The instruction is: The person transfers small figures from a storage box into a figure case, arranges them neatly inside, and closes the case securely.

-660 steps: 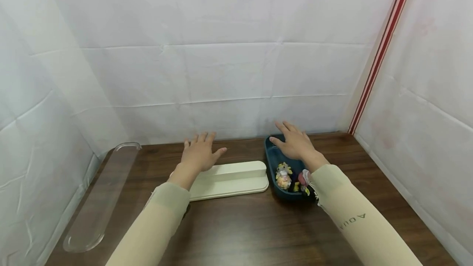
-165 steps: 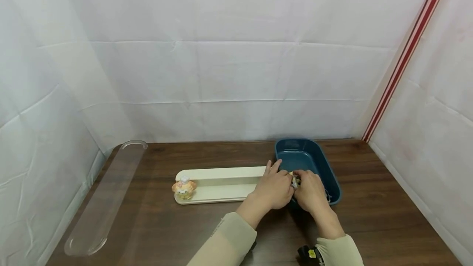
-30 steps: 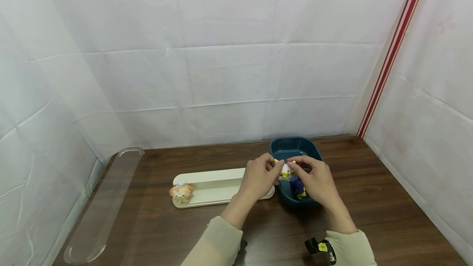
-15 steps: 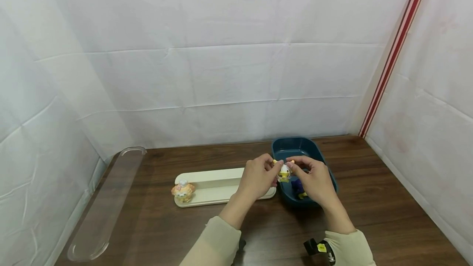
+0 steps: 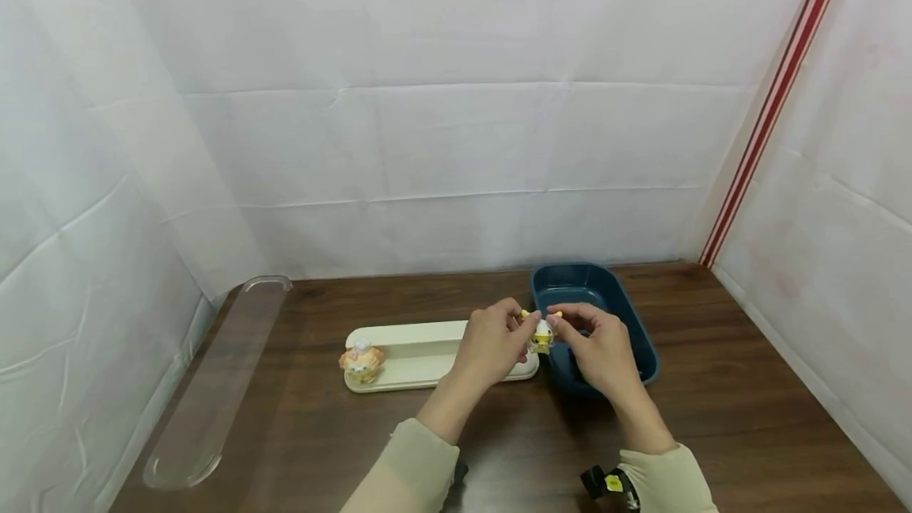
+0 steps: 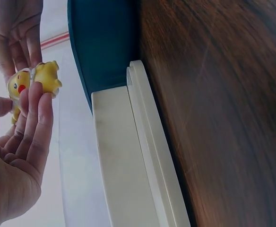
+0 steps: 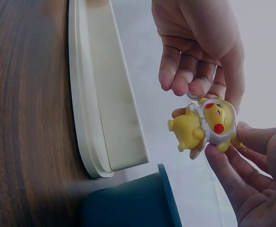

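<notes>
Well off to the L of the left hand [image 5: 492,343], a long clear plastic piece [image 5: 219,378] w/ rounded ends lies on the dk brown wood-grain table [image 5: 321,450], which runs beneath both hands. Beyond the hands hangs a creased white backdrop cloth [image 5: 442,141], w/ white side cloths on the far L [image 5: 78,260] & far R [image 5: 841,244]. A red stripe [image 5: 777,101] w/ thin lines alongside slants up the corner, past & to the R of the right hand [image 5: 602,351].
</notes>
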Motion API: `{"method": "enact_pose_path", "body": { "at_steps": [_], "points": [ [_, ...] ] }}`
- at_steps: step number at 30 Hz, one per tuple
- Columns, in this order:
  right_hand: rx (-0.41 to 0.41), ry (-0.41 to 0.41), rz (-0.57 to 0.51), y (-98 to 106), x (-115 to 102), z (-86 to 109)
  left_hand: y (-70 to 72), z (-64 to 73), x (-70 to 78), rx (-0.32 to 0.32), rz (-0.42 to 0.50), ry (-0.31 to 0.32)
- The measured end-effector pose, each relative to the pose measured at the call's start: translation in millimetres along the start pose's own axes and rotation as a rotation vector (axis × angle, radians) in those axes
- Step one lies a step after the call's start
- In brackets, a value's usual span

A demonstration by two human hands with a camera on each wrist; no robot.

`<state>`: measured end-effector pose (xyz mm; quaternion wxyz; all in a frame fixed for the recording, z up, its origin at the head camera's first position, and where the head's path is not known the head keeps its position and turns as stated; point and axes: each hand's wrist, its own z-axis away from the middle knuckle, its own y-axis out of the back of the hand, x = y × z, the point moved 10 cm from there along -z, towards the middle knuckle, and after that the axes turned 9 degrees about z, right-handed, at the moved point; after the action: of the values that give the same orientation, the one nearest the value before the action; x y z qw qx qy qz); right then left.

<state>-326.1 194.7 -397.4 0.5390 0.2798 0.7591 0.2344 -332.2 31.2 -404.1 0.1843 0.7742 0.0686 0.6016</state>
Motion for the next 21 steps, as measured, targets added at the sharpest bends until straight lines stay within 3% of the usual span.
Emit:
{"method": "enact_pose_path", "body": {
  "at_steps": [15, 21],
  "points": [
    [-0.008, -0.004, 0.01, -16.7, -3.8, 2.3, 11.7, 11.8, -6.7, -0.024, -0.069, 0.041],
    [-0.009, 0.023, 0.009, -21.9, -11.4, 1.7, 19.4, 16.1, -5.9, -0.028, -0.096, 0.021]
  ]
}}
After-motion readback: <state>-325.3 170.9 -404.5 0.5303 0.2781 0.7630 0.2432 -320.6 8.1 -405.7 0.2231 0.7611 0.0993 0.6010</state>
